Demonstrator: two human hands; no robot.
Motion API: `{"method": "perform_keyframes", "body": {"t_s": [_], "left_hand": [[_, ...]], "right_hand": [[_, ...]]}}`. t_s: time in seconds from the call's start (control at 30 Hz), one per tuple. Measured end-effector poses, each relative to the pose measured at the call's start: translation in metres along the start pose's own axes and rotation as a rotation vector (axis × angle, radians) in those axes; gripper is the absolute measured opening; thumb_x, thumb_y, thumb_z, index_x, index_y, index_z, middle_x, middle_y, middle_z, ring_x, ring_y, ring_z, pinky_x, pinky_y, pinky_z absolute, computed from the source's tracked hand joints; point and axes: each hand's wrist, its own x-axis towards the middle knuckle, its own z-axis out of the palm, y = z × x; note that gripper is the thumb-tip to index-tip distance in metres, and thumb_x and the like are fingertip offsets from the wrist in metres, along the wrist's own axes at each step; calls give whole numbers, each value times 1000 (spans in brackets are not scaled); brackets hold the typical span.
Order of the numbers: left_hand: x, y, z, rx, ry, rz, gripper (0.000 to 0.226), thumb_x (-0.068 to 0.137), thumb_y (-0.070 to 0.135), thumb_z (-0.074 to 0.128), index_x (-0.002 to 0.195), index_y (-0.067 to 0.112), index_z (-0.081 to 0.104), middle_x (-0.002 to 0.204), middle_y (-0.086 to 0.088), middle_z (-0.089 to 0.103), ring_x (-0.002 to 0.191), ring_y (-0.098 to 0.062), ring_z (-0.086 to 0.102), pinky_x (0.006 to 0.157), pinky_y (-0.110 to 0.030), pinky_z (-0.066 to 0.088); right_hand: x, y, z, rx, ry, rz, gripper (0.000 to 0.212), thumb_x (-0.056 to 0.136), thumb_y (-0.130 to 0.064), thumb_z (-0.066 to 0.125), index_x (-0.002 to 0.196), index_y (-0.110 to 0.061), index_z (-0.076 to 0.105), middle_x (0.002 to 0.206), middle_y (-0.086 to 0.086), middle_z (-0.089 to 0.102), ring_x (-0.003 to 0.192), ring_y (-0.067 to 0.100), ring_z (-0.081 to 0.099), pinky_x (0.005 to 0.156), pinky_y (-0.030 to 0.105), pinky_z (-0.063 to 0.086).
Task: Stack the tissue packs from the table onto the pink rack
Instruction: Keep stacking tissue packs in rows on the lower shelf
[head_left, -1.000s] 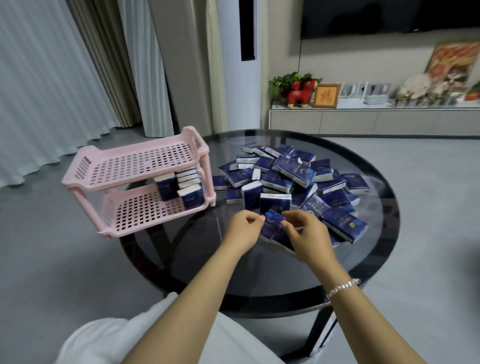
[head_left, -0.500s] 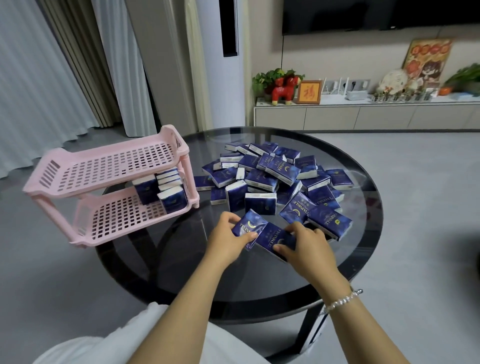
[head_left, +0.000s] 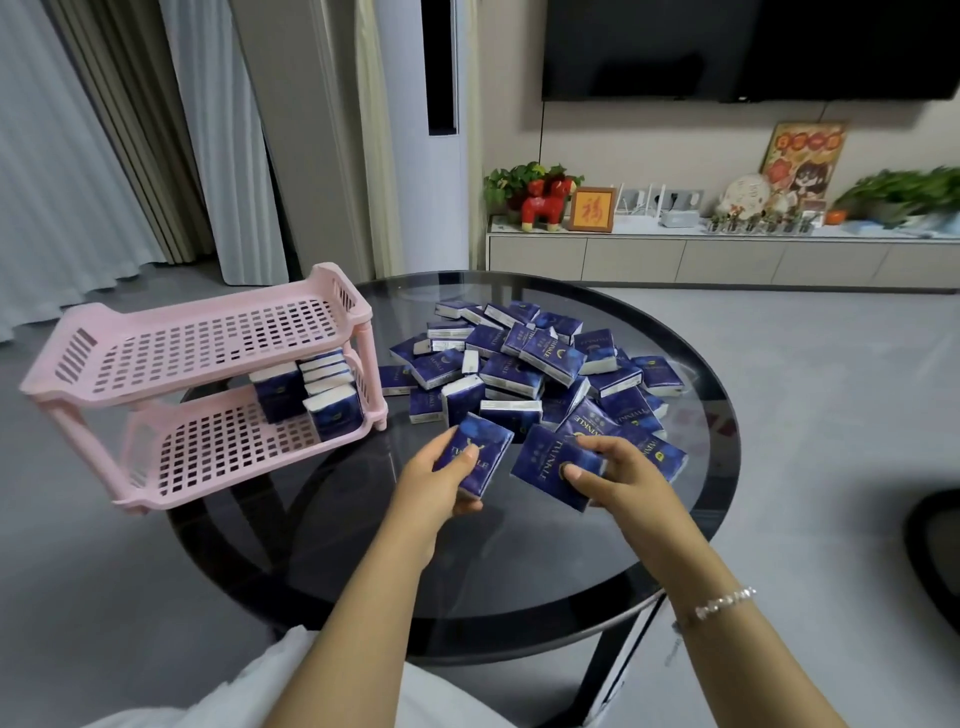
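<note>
A heap of dark blue tissue packs (head_left: 530, 364) lies on the round dark glass table (head_left: 519, 561). My left hand (head_left: 434, 480) grips one blue pack (head_left: 478, 457) just above the glass, near the heap's front edge. My right hand (head_left: 621, 475) holds a second blue pack (head_left: 545, 465) beside it, thumb on top. The two packs are apart. The pink two-tier rack (head_left: 187, 384) stands at the table's left edge. Several packs (head_left: 311, 389) stand at the right end of its lower shelf. Its top shelf is bare.
A low white cabinet (head_left: 727, 260) with ornaments and plants runs along the back wall under a dark screen. Curtains hang at the left. A dark round object (head_left: 935, 551) sits on the floor at the right. My white-clad lap is at the bottom.
Both hands have drawn back from the heap, each lifting a pack. The packs, close together before, are now separated, the left one moved toward the rack side.
</note>
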Motion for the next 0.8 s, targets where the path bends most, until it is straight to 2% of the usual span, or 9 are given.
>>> {"method": "perform_keyframes", "body": {"t_s": [0.13,0.2,0.27,0.37,0.47,0.57,0.63,0.7,0.8], "left_hand": [[-2,3,3,-20,-34,26,33,97,17,51,129,24,55,99,-3,67,73,-14,61,49,-21,52],[-4,5,3,-22,-34,39,32,99,16,46,129,25,54,96,0,66,73,-13,61,50,-21,52],[-4,6,3,-15,-29,37,32,100,17,43,130,25,54,96,-1,66,73,-13,61,52,-22,53],[-7,9,6,-22,-65,14,30,100,30,43,125,25,57,97,-1,69,74,-15,64,58,-26,55],[-9,9,7,26,-144,31,31,95,44,45,116,28,62,103,-1,72,84,-17,68,66,-31,57],[-9,4,6,73,-232,94,34,90,33,59,123,27,58,111,1,71,94,-14,68,71,-30,56],[-9,3,7,105,-270,102,37,89,25,63,126,26,56,113,0,70,94,-14,68,73,-31,56],[-8,2,9,122,-278,116,33,92,23,59,125,27,57,111,-2,70,90,-14,68,76,-34,57],[-7,1,10,126,-218,136,32,95,31,54,126,26,57,106,0,71,90,-15,68,84,-41,57]], "right_hand": [[4,-16,-8,-23,-88,-61,24,87,-14,64,110,-9,59,82,-1,69,58,-1,59,54,15,43],[6,-21,-11,-79,-114,-116,24,90,-21,59,113,-23,63,92,6,70,73,8,67,61,26,54],[9,-24,-12,-58,-109,-142,30,92,-25,56,121,-31,60,102,9,69,94,18,68,87,46,53],[15,-29,-5,-114,-145,-196,36,90,-27,59,124,-37,57,108,13,68,103,21,65,95,42,51],[23,-31,8,-364,-121,-267,34,85,-31,66,118,-37,62,101,20,66,90,21,65,77,26,48],[28,-29,20,-377,-50,-317,30,80,-27,72,110,-23,69,84,5,65,73,11,54,71,22,42],[29,-27,26,-312,-10,-329,18,78,-25,74,96,-27,73,72,-7,61,66,8,50,67,21,43],[29,-22,28,-264,24,-337,11,80,-29,72,84,-38,71,74,-4,66,67,7,54,70,28,48],[24,-19,26,-145,-57,-270,14,90,-35,57,97,-40,68,92,-11,71,80,-6,62,76,22,53]]}}
